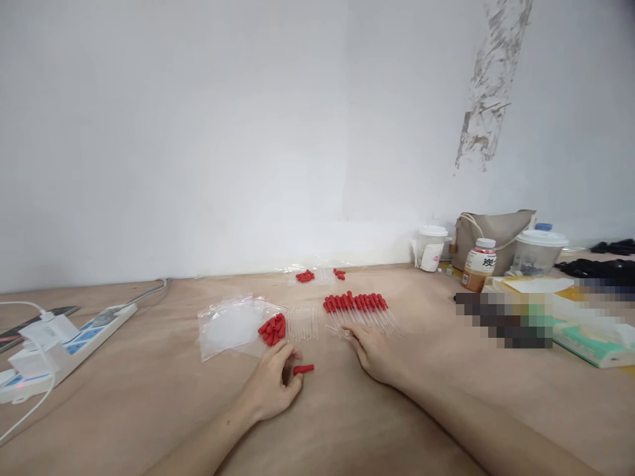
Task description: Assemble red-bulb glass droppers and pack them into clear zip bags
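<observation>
My left hand [272, 382] has its thumb and fingertips closed around the wide end of a red rubber dropper bulb [304, 369], whose narrow end points right. Just beyond that hand lies a pile of red bulbs [272, 329], beside a row of bare glass dropper tubes [302, 323]. A clear glass tube [333, 328] sticks out leftward from the pinched fingers of my right hand [371, 350]. Past the right hand, several assembled droppers [358, 305] lie side by side with red bulbs pointing away from me. The fingertips partly cover the right-hand tube.
Clear plastic bags [233, 326] lie left of the bulb pile. Another bag with red bulbs [305, 276] rests by the wall. A power strip [74, 347] stands left. At right are a cup [430, 248], a bottle [479, 266], a grey bag [496, 231] and a lidded tub [538, 254].
</observation>
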The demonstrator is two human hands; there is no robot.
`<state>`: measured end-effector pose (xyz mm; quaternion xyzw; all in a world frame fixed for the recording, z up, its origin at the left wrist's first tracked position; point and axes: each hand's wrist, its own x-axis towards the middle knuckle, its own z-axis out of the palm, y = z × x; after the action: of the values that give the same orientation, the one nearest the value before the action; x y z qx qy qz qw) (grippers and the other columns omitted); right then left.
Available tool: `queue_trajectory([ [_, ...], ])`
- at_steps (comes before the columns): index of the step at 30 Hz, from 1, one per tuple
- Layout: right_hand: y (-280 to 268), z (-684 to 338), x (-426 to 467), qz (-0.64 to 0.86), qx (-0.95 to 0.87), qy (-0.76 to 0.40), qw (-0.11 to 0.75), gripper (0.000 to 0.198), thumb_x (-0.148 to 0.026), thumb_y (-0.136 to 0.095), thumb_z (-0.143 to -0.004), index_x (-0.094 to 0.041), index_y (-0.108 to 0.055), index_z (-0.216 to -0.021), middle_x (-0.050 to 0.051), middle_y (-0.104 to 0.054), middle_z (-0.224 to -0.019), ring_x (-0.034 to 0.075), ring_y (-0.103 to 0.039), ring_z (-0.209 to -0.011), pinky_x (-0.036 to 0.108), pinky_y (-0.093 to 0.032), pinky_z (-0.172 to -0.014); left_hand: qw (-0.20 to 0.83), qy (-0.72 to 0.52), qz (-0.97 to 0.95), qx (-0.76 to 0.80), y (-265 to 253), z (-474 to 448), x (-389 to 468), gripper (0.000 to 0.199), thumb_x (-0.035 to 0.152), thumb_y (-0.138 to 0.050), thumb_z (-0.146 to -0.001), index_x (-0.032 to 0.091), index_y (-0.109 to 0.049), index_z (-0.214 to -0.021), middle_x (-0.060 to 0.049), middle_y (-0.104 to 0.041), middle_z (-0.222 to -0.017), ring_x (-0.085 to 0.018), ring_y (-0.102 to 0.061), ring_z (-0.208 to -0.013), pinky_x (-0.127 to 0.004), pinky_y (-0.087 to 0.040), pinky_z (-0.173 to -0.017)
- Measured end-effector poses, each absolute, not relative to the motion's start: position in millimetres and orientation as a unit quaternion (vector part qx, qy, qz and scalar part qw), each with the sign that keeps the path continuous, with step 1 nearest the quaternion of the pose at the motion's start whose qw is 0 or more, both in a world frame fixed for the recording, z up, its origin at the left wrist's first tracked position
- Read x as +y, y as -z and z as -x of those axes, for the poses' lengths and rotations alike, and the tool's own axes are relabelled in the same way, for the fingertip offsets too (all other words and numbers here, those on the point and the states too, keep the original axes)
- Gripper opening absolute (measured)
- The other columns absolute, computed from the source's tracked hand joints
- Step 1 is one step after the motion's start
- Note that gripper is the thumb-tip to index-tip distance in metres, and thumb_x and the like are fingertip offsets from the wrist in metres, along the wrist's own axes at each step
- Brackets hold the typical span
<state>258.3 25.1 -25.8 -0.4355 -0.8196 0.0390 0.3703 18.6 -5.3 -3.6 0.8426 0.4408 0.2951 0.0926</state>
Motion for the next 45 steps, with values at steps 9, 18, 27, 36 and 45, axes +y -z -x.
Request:
queue_trajectory([
  [9, 15, -241, 2, 0.423, -0.818, -0.056, 0.386, 0.019, -0.02, -0.036, -0.086, -0.019, -0.055, -0.082, 0.002, -0.059, -0.079, 0.014, -0.052, -0.077, 0.029, -0.033, -0.074, 0.081, -0.329, -0.831, 0.44, 12, -25, 6, 0.011, 0.027, -0.05, -0.081, 0.019, -0.055, -0.075, -0.002, -0.055, -0.076, -0.019, -0.052, -0.075, -0.031, -0.041, -0.068],
  [18, 20, -238, -3, 0.378, -0.847, -0.042, 0.371, 0.016, -0.021, -0.035, -0.086, -0.02, -0.051, -0.082, -0.001, -0.059, -0.075, 0.011, -0.05, -0.07, 0.029, -0.028, -0.073, 0.11, -0.374, -0.813, 0.432, 12, -26, 4, 0.012, 0.03, -0.047, -0.083, 0.02, -0.053, -0.082, -0.001, -0.06, -0.082, -0.019, -0.054, -0.079, -0.031, -0.04, -0.072],
  [27, 21, -240, -1, 0.367, -0.859, -0.041, 0.353, 0.017, -0.019, -0.039, -0.085, -0.02, -0.055, -0.084, 0.0, -0.06, -0.08, 0.012, -0.051, -0.071, 0.03, -0.027, -0.073, 0.126, -0.336, -0.831, 0.426, 8, -28, 0, 0.014, 0.03, -0.044, -0.085, 0.021, -0.055, -0.084, -0.001, -0.061, -0.083, -0.019, -0.053, -0.08, -0.03, -0.037, -0.074],
  [36, 23, -245, 10, 0.345, -0.875, -0.03, 0.338, 0.02, -0.021, -0.043, -0.084, -0.026, -0.062, -0.086, -0.001, -0.062, -0.08, 0.012, -0.051, -0.074, 0.031, -0.023, -0.075, 0.118, -0.28, -0.872, 0.383, 3, -32, -5, 0.02, 0.027, -0.044, -0.086, 0.021, -0.061, -0.077, 0.002, -0.063, -0.071, -0.015, -0.053, -0.07, -0.029, -0.03, -0.075],
  [45, 20, -242, -1, 0.4, -0.869, 0.012, 0.291, 0.021, -0.022, -0.042, -0.083, -0.021, -0.06, -0.073, -0.001, -0.061, -0.071, 0.01, -0.047, -0.065, 0.03, -0.02, -0.071, 0.074, -0.277, -0.888, 0.36, 7, -30, -4, 0.02, 0.028, -0.045, -0.087, 0.02, -0.06, -0.077, 0.001, -0.062, -0.069, -0.014, -0.05, -0.067, -0.031, -0.03, -0.075],
])
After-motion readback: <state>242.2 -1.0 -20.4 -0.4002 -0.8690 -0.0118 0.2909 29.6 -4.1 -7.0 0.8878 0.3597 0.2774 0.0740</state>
